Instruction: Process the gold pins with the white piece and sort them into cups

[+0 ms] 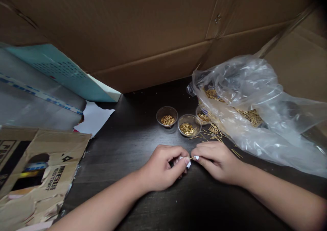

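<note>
- The gold pin [191, 158], below and right of the frame's centre, seemed light, stiff and probably slippery, best pinched near its ends
- It looked slim and shiny, partly hidden by fingertips and white scraps [188, 164]
- The left hand [163, 166] and right hand [222, 159] each had their grip clamped on it
- Above them, clear cups [166, 110] of gold pieces stood on the dark counter [127, 132]
- A plastic bag [255, 72] filled the right side

Bag [268, 152] cut off right, 1 cup [196, 112] partly covered, gold piece [191, 158] hidden at ends
</note>
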Demonstrator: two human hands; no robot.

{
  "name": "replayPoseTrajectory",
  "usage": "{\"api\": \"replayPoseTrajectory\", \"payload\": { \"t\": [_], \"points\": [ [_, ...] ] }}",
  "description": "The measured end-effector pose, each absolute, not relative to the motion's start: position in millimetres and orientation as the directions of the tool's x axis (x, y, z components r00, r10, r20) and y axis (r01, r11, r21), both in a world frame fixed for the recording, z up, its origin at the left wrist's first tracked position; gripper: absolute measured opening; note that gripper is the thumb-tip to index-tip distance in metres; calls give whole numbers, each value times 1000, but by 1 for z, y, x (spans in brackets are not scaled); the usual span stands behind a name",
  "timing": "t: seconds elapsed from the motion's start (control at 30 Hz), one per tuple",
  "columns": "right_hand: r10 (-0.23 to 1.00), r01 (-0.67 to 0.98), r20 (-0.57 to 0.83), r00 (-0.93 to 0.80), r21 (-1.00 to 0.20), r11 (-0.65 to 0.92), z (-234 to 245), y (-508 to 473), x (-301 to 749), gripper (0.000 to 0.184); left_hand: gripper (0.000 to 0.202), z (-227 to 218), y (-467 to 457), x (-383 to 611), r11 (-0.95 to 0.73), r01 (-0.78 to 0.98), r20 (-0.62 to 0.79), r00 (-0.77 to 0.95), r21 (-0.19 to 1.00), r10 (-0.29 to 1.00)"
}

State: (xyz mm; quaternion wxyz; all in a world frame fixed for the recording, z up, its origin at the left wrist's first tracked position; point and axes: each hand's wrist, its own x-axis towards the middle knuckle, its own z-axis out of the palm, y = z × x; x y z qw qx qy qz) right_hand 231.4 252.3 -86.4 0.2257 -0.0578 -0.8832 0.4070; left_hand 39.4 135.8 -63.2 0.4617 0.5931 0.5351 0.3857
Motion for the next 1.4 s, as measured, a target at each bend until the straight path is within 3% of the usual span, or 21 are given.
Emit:
{"api": "replayPoseTrajectory", "payload": {
  "t": [0.13,0.33,0.63,0.73,0.8,0.87,0.93,1.13,1.3,1.4],
  "points": [
    [268,-79,408,-873,-661,746,-87,249,231,21,20,-63,131,44,-98,416,62,98,904,993],
    [262,-55,470,-843,-559,827,-87,243,233,22,20,-65,126,53,-98,519,102,22,849,995],
    [263,-41,480,-837,-533,845,-87,238,233,22,17,-71,123,49,-345,722,316,182,600,931],
    [225,-38,483,-846,-476,879,-87,239,234,23,19,-68,125,49,-262,667,229,139,697,963],
    [181,-32,469,-864,-411,911,-86,239,235,24,22,-64,127,48,-94,551,53,90,829,994],
    [144,-25,452,-880,-348,937,-86,238,236,27,24,-63,129,47,30,456,-83,97,890,992],
    [128,-21,442,-888,-317,948,-86,238,236,29,24,-63,130,45,-15,486,-54,128,874,990],
    [227,-20,458,-860,-474,880,-88,233,235,26,19,-71,128,41,-398,717,289,278,572,916],
    [352,9,410,-842,-640,768,-89,230,234,20,23,-73,125,41,-509,809,417,371,294,830],
    [391,25,362,-846,-705,708,-88,229,233,19,24,-73,126,41,-510,828,429,384,232,818]
  ]
}}
